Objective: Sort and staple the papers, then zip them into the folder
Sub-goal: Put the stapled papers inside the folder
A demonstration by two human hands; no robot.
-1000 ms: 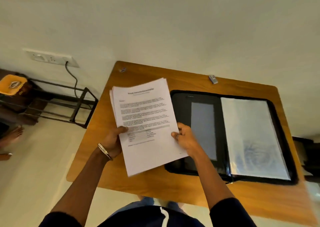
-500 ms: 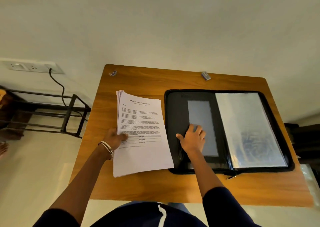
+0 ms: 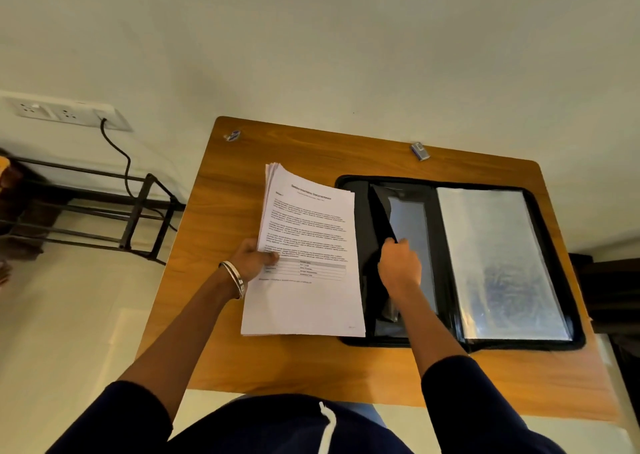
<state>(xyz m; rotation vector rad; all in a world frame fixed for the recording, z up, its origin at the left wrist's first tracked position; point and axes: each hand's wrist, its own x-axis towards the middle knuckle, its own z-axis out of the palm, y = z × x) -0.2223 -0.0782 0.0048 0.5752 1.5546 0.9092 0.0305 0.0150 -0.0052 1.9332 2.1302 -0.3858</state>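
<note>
Lifting: right hand (image 3: 400,266) pinches the black inner flap (image 3: 381,218) of the open black zip folder (image 3: 349,263), raising it off the left panel.
Papers: thick stack of white printed sheets (image 3: 308,245) lies on the orange-brown wooden table (image 3: 485,377), just beside the folder at its 9 o'clock; left hand (image 3: 254,259) grips the stack's left edge, thumb on top.
Pocket: clear plastic sleeves (image 3: 498,263) fill the folder's right half.
Stapler: small grey stapler (image 3: 420,151) sits at the folder's 12 o'clock, near the table's far edge.
Advice: sorting and stapling appear undone; hold the flap high, and keep the sheets squared.
</note>
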